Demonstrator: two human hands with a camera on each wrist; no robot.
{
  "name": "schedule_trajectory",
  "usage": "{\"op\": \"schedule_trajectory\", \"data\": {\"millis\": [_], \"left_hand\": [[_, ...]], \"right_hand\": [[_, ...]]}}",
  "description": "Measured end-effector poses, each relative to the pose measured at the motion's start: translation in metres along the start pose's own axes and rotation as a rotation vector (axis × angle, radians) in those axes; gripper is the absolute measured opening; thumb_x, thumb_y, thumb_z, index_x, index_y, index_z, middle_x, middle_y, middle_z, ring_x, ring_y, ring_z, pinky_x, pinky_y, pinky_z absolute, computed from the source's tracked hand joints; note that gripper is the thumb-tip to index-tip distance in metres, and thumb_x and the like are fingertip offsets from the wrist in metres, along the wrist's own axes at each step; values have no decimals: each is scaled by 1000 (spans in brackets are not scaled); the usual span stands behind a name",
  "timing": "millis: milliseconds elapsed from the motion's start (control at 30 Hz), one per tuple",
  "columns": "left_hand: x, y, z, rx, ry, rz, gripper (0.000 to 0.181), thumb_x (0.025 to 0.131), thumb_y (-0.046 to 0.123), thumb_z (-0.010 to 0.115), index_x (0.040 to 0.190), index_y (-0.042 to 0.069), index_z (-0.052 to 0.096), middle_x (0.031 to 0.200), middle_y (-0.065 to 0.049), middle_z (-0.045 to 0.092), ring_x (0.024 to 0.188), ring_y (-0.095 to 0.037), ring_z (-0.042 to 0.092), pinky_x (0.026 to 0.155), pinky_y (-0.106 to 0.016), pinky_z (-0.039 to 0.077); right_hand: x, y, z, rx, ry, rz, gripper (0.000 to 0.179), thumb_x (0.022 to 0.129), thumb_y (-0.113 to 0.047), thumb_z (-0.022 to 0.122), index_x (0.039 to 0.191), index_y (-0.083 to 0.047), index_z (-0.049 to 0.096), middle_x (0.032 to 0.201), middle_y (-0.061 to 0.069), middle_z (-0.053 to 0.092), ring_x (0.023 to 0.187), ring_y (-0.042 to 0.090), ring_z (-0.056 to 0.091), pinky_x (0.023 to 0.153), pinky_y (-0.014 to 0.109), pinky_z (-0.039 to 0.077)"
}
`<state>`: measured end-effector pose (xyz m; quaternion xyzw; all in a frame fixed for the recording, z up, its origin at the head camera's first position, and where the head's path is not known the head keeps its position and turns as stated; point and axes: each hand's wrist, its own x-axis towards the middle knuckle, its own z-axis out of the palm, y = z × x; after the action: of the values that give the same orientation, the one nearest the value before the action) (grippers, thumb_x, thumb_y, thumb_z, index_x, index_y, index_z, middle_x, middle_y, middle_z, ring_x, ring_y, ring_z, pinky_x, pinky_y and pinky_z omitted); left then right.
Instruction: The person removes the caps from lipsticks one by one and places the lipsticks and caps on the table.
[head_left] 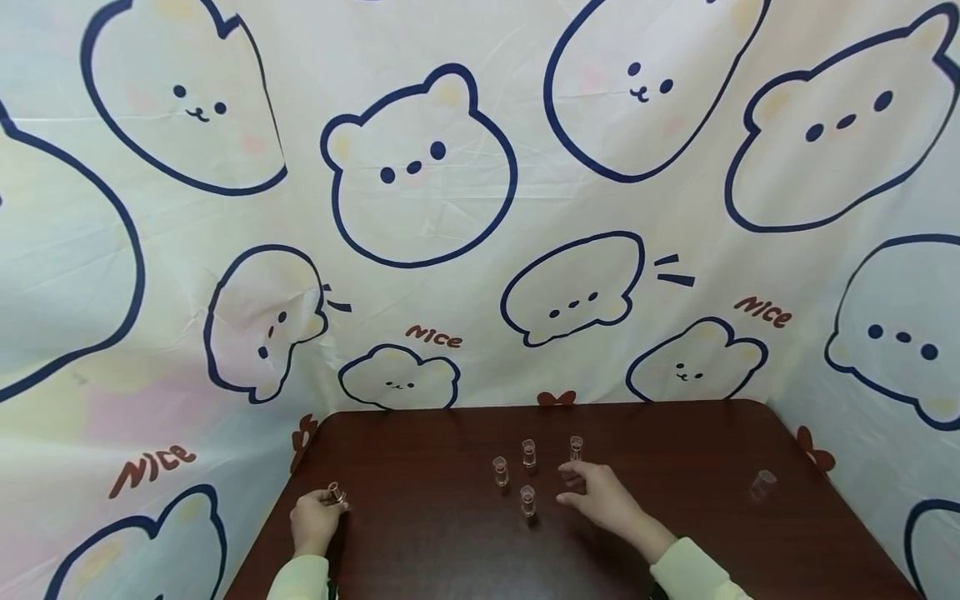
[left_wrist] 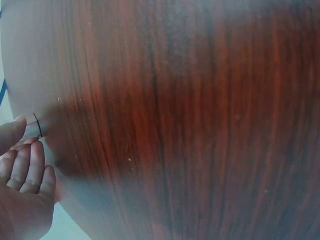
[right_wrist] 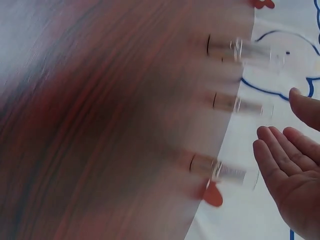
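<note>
On my head feed I've got a pale cloth backdrop (head_left: 465, 296) running behind the desk (head_left: 420, 542) and down both sides, covered in big navy-outlined cartoon animal faces (head_left: 423, 212), some of them tilted or sideways. There's brownish-red "Nice" lettering (head_left: 433, 337) in a few spots, plus little bow-like shapes (head_left: 557, 399) near the desk's edges. Desk itself is dark reddish-brown, and my wrist feeds show streaky wood grain.

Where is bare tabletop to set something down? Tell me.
Free patches: between the left hand and the cluster of clear cups; between the right hand and the lone cup at far right. Crowded: the middle, where the cups stand near the right hand.
</note>
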<state>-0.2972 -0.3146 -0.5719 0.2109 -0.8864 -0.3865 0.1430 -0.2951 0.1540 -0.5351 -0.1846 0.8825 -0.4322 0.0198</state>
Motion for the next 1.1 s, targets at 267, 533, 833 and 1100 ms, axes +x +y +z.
{"op": "schedule_trajectory", "data": {"millis": [267,533,833,1100], "left_hand": [[-1,1,-1,9,16,9,24,78,-3,74,98,-15,67,79,-21,69,80,-39,64,75,-53,47],[2,-1,0,5,15,21,21,78,-4,74,96,-14,67,78,-20,69,79,-38,64,73,-53,48],[2,-4,2,-1,18,30,21,77,-4,75,95,-13,68,78,-20,69,78,-38,64,73,-52,47],[3,-5,2,5,10,19,20,78,-3,74,95,-13,68,79,-21,70,78,-37,65,73,-52,47]], "right_hand": [[7,-15,27,-24,-31,8,42,83,-21,78,116,0,65,104,8,69,90,21,66,72,36,55],[13,-15,47,-61,16,20,37,79,-22,82,108,-4,68,96,3,70,82,15,66,66,32,54],[13,-13,60,-79,50,22,26,78,-20,82,97,-8,68,82,-4,66,72,8,61,60,29,51],[14,-13,66,-93,86,42,20,79,-20,81,91,-11,68,78,-7,63,66,5,57,56,27,48]]}}
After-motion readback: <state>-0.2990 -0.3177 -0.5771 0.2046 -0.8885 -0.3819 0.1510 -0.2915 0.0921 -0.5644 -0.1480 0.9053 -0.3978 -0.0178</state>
